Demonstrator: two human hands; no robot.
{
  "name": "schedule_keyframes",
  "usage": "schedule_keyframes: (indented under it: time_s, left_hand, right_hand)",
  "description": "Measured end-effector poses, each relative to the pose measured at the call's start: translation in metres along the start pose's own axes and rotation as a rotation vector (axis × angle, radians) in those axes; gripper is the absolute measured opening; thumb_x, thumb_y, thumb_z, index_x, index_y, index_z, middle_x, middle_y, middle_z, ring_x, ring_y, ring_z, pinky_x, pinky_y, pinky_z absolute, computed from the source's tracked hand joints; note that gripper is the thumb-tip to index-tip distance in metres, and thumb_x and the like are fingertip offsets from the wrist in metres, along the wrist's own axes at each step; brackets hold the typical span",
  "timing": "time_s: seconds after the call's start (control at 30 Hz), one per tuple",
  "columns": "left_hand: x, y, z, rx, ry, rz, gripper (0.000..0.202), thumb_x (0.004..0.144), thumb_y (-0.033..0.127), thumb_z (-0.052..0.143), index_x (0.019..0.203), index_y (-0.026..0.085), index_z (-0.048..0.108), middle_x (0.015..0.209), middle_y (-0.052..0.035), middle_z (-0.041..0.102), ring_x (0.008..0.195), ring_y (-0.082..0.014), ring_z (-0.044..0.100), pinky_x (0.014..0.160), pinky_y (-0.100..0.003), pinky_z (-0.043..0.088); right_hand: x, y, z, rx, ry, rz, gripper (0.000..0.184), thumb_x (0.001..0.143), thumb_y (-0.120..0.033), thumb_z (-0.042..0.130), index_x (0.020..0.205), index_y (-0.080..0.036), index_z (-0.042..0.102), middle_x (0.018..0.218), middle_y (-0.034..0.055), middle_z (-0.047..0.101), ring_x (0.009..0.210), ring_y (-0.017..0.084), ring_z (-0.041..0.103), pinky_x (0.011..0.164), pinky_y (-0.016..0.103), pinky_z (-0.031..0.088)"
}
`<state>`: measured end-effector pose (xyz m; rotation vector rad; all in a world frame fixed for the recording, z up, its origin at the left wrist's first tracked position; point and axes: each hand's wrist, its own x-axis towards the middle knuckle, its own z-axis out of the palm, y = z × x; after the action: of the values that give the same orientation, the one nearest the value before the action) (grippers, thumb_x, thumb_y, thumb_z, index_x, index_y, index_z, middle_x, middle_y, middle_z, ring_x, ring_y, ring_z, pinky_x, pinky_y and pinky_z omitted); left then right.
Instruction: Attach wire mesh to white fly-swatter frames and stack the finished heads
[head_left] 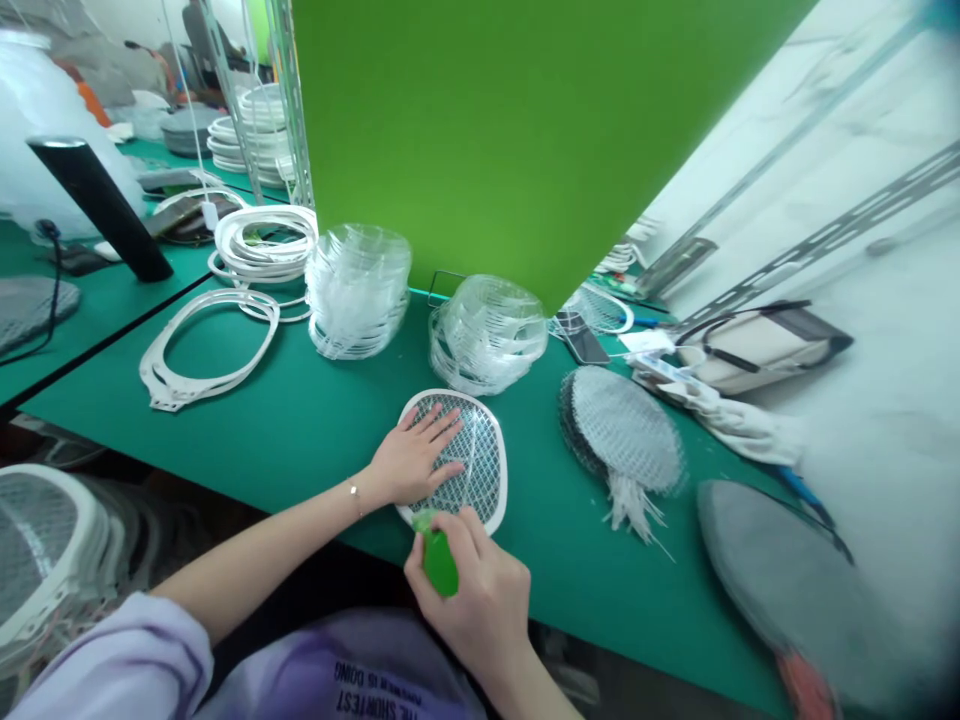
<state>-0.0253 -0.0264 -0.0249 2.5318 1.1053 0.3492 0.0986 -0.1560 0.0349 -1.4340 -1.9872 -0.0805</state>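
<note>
A white-rimmed racket head (486, 440) with a grey metal mesh lies flat near the table's front edge. Across its mesh rests my left hand (411, 465), palm down with the fingers spread. At the near rim, my right hand (484, 590) is closed around a rounded green tool handle (440, 563). The working end of this tool is hidden or too blurred to make out. Behind the racket head stands a stack of clear plastic rings (487, 335), with a taller stack of clear rings (358, 290) to its left.
An empty white racket frame (154, 370) lies left, before piled white frames (262, 240). Round mesh sheets (626, 425) and a larger grey mesh stack (780, 580) are on the right. A green panel (480, 130) rises behind. Several racket frames (67, 530) stand lower left.
</note>
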Motion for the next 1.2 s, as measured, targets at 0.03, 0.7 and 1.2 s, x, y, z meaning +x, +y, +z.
schedule_keyframes:
  time_s: [0.03,0.7,1.2]
  left_hand:
    - [0.002,0.000,0.004,0.003,-0.009,0.008,0.066,0.102,0.057,0.037,0.157,0.020,0.030,0.165,-0.0050,0.024,0.153,-0.0283,0.017,0.123,-0.050,0.015]
    - [-0.002,0.001,0.011,0.040,-0.032,0.034,0.076,0.099,0.067,0.033,0.160,0.022,0.022,0.165,-0.0055,0.021,0.154,-0.0303,0.015,0.123,-0.050,0.012]
    - [-0.089,-0.015,-0.009,-0.124,0.186,-0.430,0.060,0.099,0.059,0.042,0.147,0.022,0.050,0.157,-0.0110,0.042,0.151,-0.0386,0.017,0.115,-0.064,0.030]
  right_hand:
    - [-0.002,0.002,0.003,-0.005,-0.017,-0.001,0.003,0.087,-0.023,0.053,0.087,-0.021,0.056,0.069,-0.0014,0.058,0.048,0.011,0.054,0.042,0.022,0.034]
    - [0.033,0.115,-0.014,-0.185,0.196,0.460,0.022,0.083,-0.043,0.059,0.088,-0.022,0.062,0.084,0.0054,0.069,0.073,0.022,0.064,0.064,0.030,0.045]
    - [0.045,0.144,-0.003,-0.172,0.063,0.666,0.055,0.094,-0.064,0.042,0.107,-0.017,0.068,0.099,0.0122,0.067,0.084,0.026,0.065,0.061,0.033,0.045]
